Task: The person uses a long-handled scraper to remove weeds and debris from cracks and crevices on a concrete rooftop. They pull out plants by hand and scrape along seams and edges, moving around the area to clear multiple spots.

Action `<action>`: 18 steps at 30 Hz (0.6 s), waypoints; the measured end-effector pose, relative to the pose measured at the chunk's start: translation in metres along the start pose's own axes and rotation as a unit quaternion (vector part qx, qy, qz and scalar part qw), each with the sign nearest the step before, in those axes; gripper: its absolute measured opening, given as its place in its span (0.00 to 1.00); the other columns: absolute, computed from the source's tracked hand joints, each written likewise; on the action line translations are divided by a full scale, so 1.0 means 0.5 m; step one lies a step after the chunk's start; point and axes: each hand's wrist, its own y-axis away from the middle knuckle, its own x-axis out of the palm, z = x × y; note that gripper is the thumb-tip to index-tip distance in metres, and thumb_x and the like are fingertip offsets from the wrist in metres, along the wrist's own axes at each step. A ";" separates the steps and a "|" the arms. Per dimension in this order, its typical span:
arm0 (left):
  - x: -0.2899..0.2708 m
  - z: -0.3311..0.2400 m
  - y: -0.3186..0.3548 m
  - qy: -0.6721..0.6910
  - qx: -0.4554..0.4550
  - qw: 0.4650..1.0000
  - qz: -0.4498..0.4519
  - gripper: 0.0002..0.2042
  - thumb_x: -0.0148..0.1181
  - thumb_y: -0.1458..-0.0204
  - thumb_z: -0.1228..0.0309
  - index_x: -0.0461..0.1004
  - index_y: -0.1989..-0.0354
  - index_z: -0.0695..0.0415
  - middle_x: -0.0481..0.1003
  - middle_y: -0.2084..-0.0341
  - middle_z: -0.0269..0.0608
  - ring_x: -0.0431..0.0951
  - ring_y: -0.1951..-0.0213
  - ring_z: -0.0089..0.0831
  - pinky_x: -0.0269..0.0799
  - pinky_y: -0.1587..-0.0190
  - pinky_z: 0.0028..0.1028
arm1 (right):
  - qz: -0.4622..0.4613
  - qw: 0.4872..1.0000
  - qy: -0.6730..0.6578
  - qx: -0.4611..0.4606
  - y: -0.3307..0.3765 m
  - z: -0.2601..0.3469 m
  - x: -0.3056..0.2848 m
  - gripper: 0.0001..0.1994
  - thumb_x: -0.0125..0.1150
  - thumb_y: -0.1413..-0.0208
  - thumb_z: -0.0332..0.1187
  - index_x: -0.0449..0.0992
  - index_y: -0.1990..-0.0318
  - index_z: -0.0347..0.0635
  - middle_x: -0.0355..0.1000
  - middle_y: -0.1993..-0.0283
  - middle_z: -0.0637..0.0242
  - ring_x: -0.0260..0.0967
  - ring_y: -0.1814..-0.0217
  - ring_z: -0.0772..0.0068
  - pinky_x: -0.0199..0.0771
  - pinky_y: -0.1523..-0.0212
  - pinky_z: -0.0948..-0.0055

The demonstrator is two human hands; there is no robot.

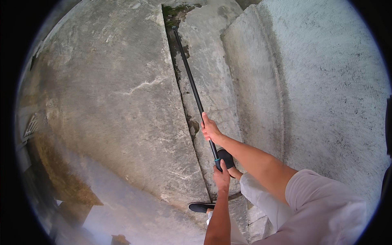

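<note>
A long, thin black pole (189,72) with a teal ring near its grip slants from my body toward the far side. My left hand (221,176) is wrapped round the thick grip at its near end. Further up the shaft, my right hand (210,130) is closed round the pole. The far end narrows to a small teal-grey tip (174,28), which lies by the dark, mossy gap (176,16) in the concrete. What kind of tool it is, I cannot make out.
A raised concrete slab (110,81) borders the narrow gap on the left. To the right, a concrete strip (208,61) meets a rough, pale wall (326,81). My dark shoes (200,207) stand near the slab's edge. Brown ground (61,175) shows at lower left.
</note>
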 end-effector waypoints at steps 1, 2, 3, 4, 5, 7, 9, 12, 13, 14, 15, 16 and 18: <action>-0.008 -0.046 -0.036 -0.011 0.005 1.000 0.003 0.28 0.47 0.45 0.45 0.70 0.66 0.67 0.74 0.79 0.57 0.75 0.72 0.57 0.68 0.68 0.45 | 0.011 1.000 -0.004 -0.002 -0.036 0.039 0.003 0.28 0.40 0.46 0.67 0.54 0.81 0.52 0.44 0.88 0.80 0.37 0.92 0.84 0.38 0.91 0.78; -0.022 -0.105 -0.066 -0.020 0.012 1.000 0.005 0.28 0.47 0.45 0.45 0.70 0.66 0.66 0.74 0.79 0.56 0.75 0.72 0.56 0.68 0.68 0.45 | 0.022 1.000 -0.016 -0.014 -0.075 0.074 0.009 0.29 0.39 0.46 0.67 0.53 0.82 0.52 0.43 0.88 0.80 0.37 0.91 0.84 0.38 0.91 0.78; -0.031 -0.133 -0.097 -0.007 0.013 1.000 0.014 0.28 0.47 0.45 0.45 0.70 0.67 0.66 0.74 0.80 0.55 0.75 0.73 0.55 0.68 0.69 0.45 | 0.024 0.999 -0.021 -0.022 -0.096 0.107 0.028 0.29 0.39 0.46 0.67 0.53 0.82 0.52 0.43 0.87 0.80 0.36 0.91 0.84 0.37 0.91 0.78; -0.036 -0.161 -0.121 0.005 0.016 1.000 0.022 0.28 0.47 0.45 0.45 0.70 0.67 0.66 0.73 0.81 0.54 0.75 0.75 0.54 0.68 0.70 0.45 | 0.035 0.999 -0.018 -0.035 -0.115 0.139 0.035 0.29 0.39 0.47 0.68 0.56 0.79 0.51 0.46 0.87 0.80 0.38 0.91 0.85 0.38 0.92 0.80; -0.043 -0.187 -0.127 0.000 0.026 1.000 0.003 0.28 0.47 0.44 0.45 0.70 0.68 0.66 0.72 0.83 0.52 0.74 0.77 0.51 0.68 0.72 0.43 | 0.031 0.999 -0.013 -0.033 -0.126 0.154 0.044 0.29 0.39 0.46 0.68 0.56 0.79 0.51 0.46 0.87 0.80 0.37 0.91 0.85 0.38 0.92 0.80; -0.041 -0.184 -0.125 -0.010 0.039 0.999 -0.008 0.28 0.46 0.44 0.45 0.70 0.68 0.66 0.72 0.84 0.51 0.74 0.78 0.51 0.68 0.72 0.42 | 0.023 0.999 -0.010 -0.031 -0.124 0.166 0.048 0.29 0.38 0.46 0.68 0.56 0.80 0.51 0.45 0.87 0.80 0.37 0.90 0.85 0.37 0.91 0.80; -0.053 -0.215 -0.108 -0.009 0.012 1.000 0.013 0.29 0.44 0.44 0.45 0.70 0.67 0.65 0.72 0.82 0.53 0.75 0.76 0.51 0.67 0.71 0.43 | 0.017 0.999 -0.013 -0.030 -0.119 0.168 0.042 0.29 0.38 0.45 0.67 0.55 0.80 0.51 0.45 0.87 0.80 0.37 0.90 0.85 0.37 0.91 0.80; -0.030 -0.158 -0.101 0.017 0.024 1.000 0.005 0.29 0.43 0.44 0.44 0.70 0.66 0.65 0.73 0.80 0.55 0.75 0.73 0.53 0.67 0.69 0.44 | 0.032 0.999 -0.011 -0.013 -0.096 0.154 0.038 0.29 0.38 0.45 0.67 0.54 0.80 0.51 0.44 0.87 0.80 0.36 0.91 0.85 0.36 0.91 0.79; -0.019 -0.143 -0.089 0.044 0.017 0.999 0.014 0.28 0.43 0.43 0.45 0.70 0.66 0.65 0.73 0.79 0.56 0.74 0.71 0.55 0.67 0.67 0.45 | 0.025 1.000 0.001 -0.015 -0.092 0.143 0.026 0.29 0.38 0.45 0.66 0.53 0.80 0.51 0.43 0.87 0.80 0.35 0.90 0.84 0.36 0.91 0.79; -0.025 -0.156 -0.095 0.028 0.025 0.999 0.003 0.28 0.43 0.43 0.45 0.70 0.66 0.65 0.73 0.78 0.56 0.74 0.71 0.56 0.67 0.67 0.45 | 0.017 1.000 0.006 -0.017 -0.092 0.157 0.037 0.29 0.38 0.45 0.66 0.53 0.80 0.51 0.43 0.87 0.80 0.35 0.90 0.84 0.36 0.91 0.79; -0.031 -0.169 -0.101 0.011 0.032 0.999 -0.008 0.28 0.43 0.43 0.45 0.70 0.65 0.65 0.73 0.78 0.57 0.74 0.71 0.56 0.67 0.67 0.45 | 0.010 1.000 0.011 -0.018 -0.092 0.170 0.050 0.29 0.38 0.45 0.67 0.52 0.81 0.51 0.43 0.87 0.80 0.35 0.90 0.84 0.36 0.91 0.79; -0.040 -0.199 -0.089 -0.008 0.035 0.999 -0.008 0.28 0.43 0.43 0.45 0.70 0.65 0.65 0.73 0.78 0.57 0.74 0.70 0.57 0.67 0.67 0.45 | -0.008 1.000 0.013 -0.015 -0.090 0.173 0.043 0.29 0.38 0.45 0.67 0.52 0.81 0.52 0.43 0.87 0.80 0.35 0.90 0.84 0.35 0.91 0.79; -0.059 -0.235 -0.119 0.021 0.029 0.999 0.014 0.28 0.42 0.43 0.46 0.69 0.64 0.65 0.74 0.75 0.61 0.75 0.68 0.59 0.68 0.64 0.47 | 0.000 1.000 -0.002 -0.023 -0.103 0.199 0.062 0.29 0.38 0.45 0.67 0.52 0.81 0.52 0.42 0.87 0.80 0.34 0.90 0.84 0.34 0.91 0.78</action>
